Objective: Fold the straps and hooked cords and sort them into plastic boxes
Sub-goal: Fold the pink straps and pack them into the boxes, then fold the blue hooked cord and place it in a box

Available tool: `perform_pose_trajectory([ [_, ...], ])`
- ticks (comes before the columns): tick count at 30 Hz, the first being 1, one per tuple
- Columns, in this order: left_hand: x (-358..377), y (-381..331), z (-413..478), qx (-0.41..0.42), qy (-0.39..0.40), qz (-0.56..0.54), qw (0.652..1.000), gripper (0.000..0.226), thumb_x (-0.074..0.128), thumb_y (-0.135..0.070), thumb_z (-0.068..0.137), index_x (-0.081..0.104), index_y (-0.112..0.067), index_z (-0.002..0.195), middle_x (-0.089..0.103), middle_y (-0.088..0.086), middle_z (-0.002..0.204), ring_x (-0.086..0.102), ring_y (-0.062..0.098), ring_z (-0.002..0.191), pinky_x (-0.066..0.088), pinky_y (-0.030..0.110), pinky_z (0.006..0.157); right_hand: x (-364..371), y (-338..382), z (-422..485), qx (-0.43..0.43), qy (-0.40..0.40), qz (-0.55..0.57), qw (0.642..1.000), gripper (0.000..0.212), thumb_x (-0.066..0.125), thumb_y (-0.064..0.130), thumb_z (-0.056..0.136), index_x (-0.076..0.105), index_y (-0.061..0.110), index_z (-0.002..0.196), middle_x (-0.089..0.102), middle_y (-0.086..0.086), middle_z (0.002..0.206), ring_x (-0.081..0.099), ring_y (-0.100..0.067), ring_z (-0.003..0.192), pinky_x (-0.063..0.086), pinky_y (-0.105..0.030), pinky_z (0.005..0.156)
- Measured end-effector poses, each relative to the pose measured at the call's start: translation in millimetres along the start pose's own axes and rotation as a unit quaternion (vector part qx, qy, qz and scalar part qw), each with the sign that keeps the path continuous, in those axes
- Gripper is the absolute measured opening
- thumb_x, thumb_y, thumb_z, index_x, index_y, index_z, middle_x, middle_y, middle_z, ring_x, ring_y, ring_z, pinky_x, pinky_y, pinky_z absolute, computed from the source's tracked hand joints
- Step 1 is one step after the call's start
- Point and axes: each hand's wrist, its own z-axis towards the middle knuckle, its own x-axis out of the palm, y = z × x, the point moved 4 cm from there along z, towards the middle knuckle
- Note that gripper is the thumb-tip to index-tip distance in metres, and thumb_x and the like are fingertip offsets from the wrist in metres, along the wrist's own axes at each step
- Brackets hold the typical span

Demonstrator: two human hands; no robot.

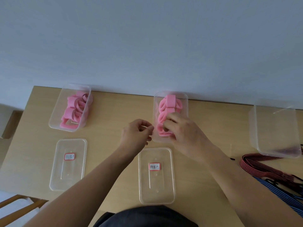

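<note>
Head view: right hand [177,128] clamped on pink strap [164,130] inside middle box [184,102] (far side); left hand [136,133] pinching its near-left rim.

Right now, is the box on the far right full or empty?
Nearly empty: the right box shows only something dark at its near end; striped cords lie outside.

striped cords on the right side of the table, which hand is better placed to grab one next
Right, probably. The striped cords lie on the right hand's side of the table, though its fingers are now on pink straps in the middle box. The left hand would have to cross over.
</note>
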Motion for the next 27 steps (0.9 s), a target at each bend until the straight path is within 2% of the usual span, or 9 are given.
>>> perform_pose_trajectory([
  [6,2.1,4.6,-0.5,-0.003,-0.014,-0.004,1.0,0.007,0.069,-0.015,0.096,0.072,-0.014,0.09,0.074,0.001,0.071,0.068,0.012,0.058,0.058,0.032,0.058,9.3,-4.4,3.7,0.042,0.01,-0.026,0.999,0.018,0.071,-0.003,0.075,0.067,0.012,0.085,0.062,-0.002,0.096,0.057,-0.026,0.084,0.05,-0.036,0.066],
  [9,2.0,5.2,-1.2,0.006,-0.024,0.01,1.0,0.007,0.071,-0.02,0.095,0.072,-0.017,0.089,0.074,0.0,0.073,0.07,0.014,0.063,0.06,0.039,0.066,8.2,-4.4,1.1,0.054,0.007,-0.076,0.996,0.016,0.078,0.014,0.077,0.074,0.018,0.092,0.068,0.002,0.098,0.056,-0.028,0.095,0.053,-0.039,0.075],
  [11,1.6,3.6,-3.0,0.022,-0.04,0.042,0.998,0.007,0.071,-0.024,0.095,0.072,-0.019,0.09,0.074,-0.001,0.079,0.073,0.02,0.076,0.06,0.043,0.075,5.4,-3.9,-1.3,0.069,0.004,-0.084,0.994,0.014,0.074,0.031,0.085,0.075,0.022,0.095,0.069,0.004,0.102,0.053,-0.028,0.099,0.05,-0.039,0.083],
  [14,-0.6,-3.0,-12.3,0.07,-0.064,0.12,0.988,0.006,0.07,-0.031,0.094,0.071,-0.025,0.095,0.071,-0.011,0.091,0.069,0.015,0.085,0.054,0.033,0.075,4.9,3.4,-6.5,0.092,0.011,-0.111,0.989,0.025,0.059,0.04,0.094,0.075,0.025,0.105,0.062,0.0,0.12,0.047,-0.028,0.111,0.044,-0.038,0.095],
  [18,-3.2,-9.3,-35.4,0.165,-0.066,0.194,0.965,0.02,0.07,-0.032,0.094,0.071,-0.023,0.111,0.068,-0.01,0.107,0.064,0.011,0.09,0.044,0.028,0.077,3.3,15.8,-20.5,0.123,0.039,-0.118,0.985,0.037,0.045,0.048,0.098,0.065,0.031,0.123,0.043,-0.003,0.139,0.036,-0.028,0.129,0.038,-0.038,0.105],
  [21,-3.8,-11.6,-62.7,0.228,-0.041,0.225,0.946,0.024,0.071,-0.03,0.094,0.071,-0.021,0.116,0.068,-0.006,0.113,0.061,0.012,0.097,0.04,0.026,0.08,-6.1,30.6,-47.3,0.149,0.019,-0.099,0.984,0.038,0.053,0.045,0.095,0.061,0.026,0.127,0.044,-0.006,0.14,0.037,-0.029,0.127,0.039,-0.039,0.104],
  [23,-2.6,-10.7,-82.5,0.262,-0.016,0.244,0.933,0.025,0.07,-0.029,0.094,0.071,-0.022,0.118,0.068,-0.003,0.118,0.062,0.017,0.106,0.043,0.028,0.082,-9.7,43.7,-73.4,0.174,-0.006,-0.09,0.981,0.042,0.055,0.044,0.095,0.06,0.02,0.128,0.049,-0.008,0.136,0.04,-0.029,0.124,0.04,-0.039,0.102],
  [27,8.2,-0.4,-121.0,0.325,0.017,0.278,0.904,0.026,0.072,-0.028,0.093,0.072,-0.021,0.118,0.069,-0.001,0.122,0.061,0.023,0.115,0.042,0.03,0.086,3.5,64.4,-139.9,0.236,-0.019,-0.078,0.969,0.045,0.056,0.044,0.094,0.057,0.022,0.133,0.048,-0.005,0.142,0.036,-0.026,0.13,0.037,-0.038,0.108],
])
